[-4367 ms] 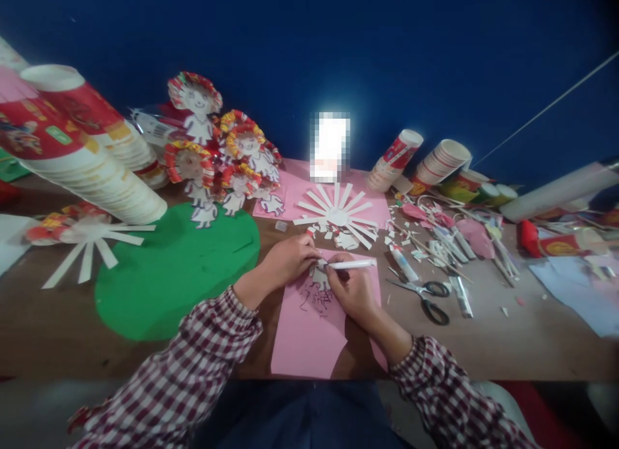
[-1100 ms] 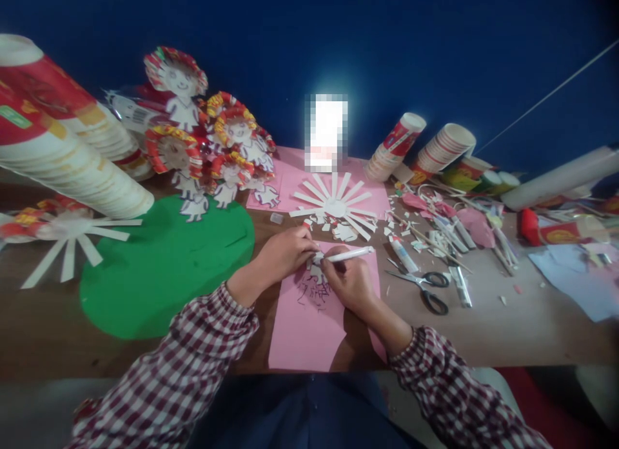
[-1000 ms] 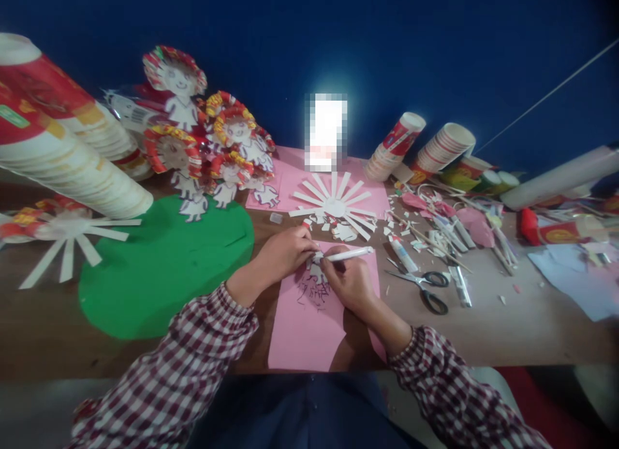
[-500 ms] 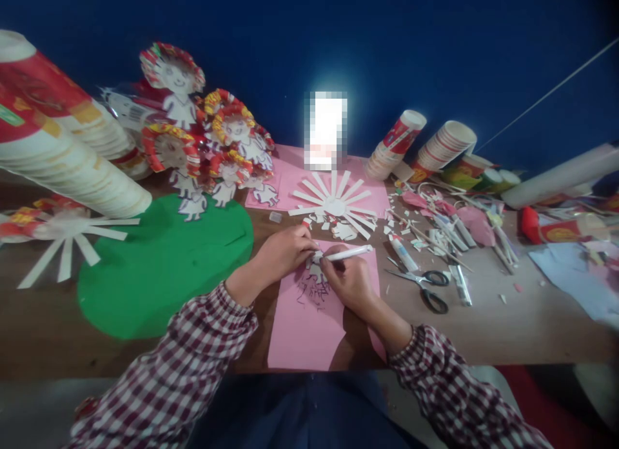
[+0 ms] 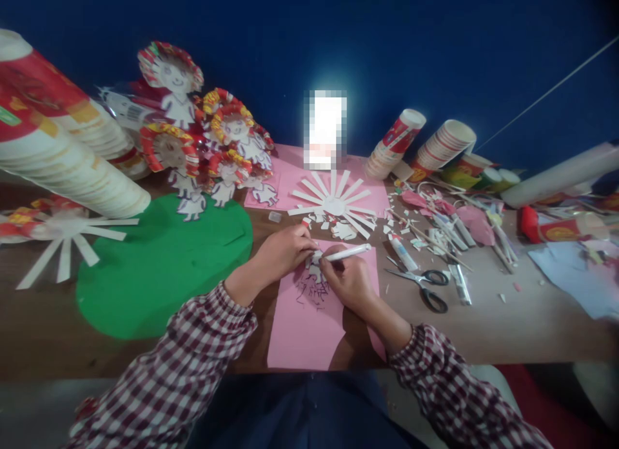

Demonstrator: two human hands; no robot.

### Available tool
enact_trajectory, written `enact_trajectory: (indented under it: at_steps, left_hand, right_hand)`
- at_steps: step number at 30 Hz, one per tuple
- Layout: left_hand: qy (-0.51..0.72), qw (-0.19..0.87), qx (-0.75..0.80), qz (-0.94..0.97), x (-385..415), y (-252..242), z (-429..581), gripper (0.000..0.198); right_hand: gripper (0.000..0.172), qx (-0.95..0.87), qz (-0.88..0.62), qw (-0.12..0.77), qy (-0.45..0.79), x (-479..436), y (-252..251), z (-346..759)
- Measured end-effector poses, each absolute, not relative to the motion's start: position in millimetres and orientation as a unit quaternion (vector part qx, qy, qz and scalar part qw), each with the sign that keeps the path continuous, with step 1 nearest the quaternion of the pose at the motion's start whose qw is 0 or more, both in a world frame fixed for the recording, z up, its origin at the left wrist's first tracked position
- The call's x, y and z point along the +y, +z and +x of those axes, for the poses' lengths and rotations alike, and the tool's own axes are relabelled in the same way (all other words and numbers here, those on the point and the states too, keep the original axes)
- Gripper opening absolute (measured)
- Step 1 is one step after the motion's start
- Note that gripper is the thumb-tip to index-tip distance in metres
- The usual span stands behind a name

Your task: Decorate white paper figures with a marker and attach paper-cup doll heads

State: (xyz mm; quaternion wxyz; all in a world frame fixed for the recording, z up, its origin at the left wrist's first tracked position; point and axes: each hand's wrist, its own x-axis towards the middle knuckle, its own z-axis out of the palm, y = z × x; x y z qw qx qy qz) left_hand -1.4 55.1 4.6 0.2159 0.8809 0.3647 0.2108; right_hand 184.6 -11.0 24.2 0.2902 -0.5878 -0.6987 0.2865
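A white marker [image 5: 349, 251] is gripped in my right hand [image 5: 351, 278], its tip end down at a small white paper cutout [image 5: 315, 268]. My left hand [image 5: 285, 250] pinches the cutout's upper left edge with closed fingertips. Part of the cutout is hidden by my fingers. Beneath both lies a pink sheet [image 5: 304, 336] with dark pen marks below the cutout. Just behind the hands, a white paper piece with radiating strips [image 5: 334, 206] lies among paper scraps.
Black-handled scissors [image 5: 425, 284] and a glue tube [image 5: 403, 252] lie to the right. A green paper oval [image 5: 159, 281] is on the left, beside tall stacked cups [image 5: 72, 159] and decorated paper figures [image 5: 176, 81]. More cup stacks [image 5: 442, 149] stand at the back right.
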Motion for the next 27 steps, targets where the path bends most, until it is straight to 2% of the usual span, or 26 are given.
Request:
enact_trajectory:
  at_steps: [8, 17, 27]
  left_hand:
    - [0.209, 0.215, 0.370, 0.880, 55.2, 4.5, -1.3, 0.018]
    - [0.206, 0.219, 0.370, 0.879, 55.0, 4.9, -1.3, 0.018]
    - [0.207, 0.220, 0.372, 0.878, 54.8, 5.2, -1.7, 0.018]
  right_hand:
    - [0.019, -0.700, -0.595, 0.267, 0.292, -11.7, 27.0, 183.2]
    - [0.020, -0.696, -0.573, 0.298, 0.313, -11.8, 26.4, 184.6]
    - [0.019, -0.700, -0.591, 0.267, 0.299, -12.5, 25.9, 183.6]
